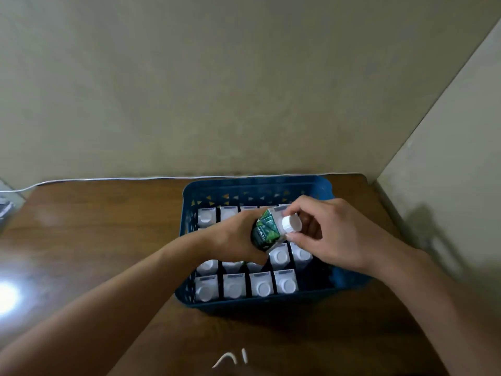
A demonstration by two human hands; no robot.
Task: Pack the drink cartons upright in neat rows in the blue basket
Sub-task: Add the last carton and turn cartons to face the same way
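A blue basket [244, 188] sits on the wooden table against the wall, filled with several upright white-topped drink cartons [260, 286] in rows. Above the basket's middle, my left hand [233, 240] grips a green drink carton [264, 230], tilted with its top pointing right. My right hand [325, 234] pinches that carton's white cap [291, 223] between thumb and fingers. The front row has a gap at its right end [314, 280].
The wooden table [108, 240] extends left and toward me. A white cable [108, 179] runs along the table's back edge. Walls stand behind and at the right. Small white scraps [230, 359] lie near the front edge. A grey object [5, 207] sits at far left.
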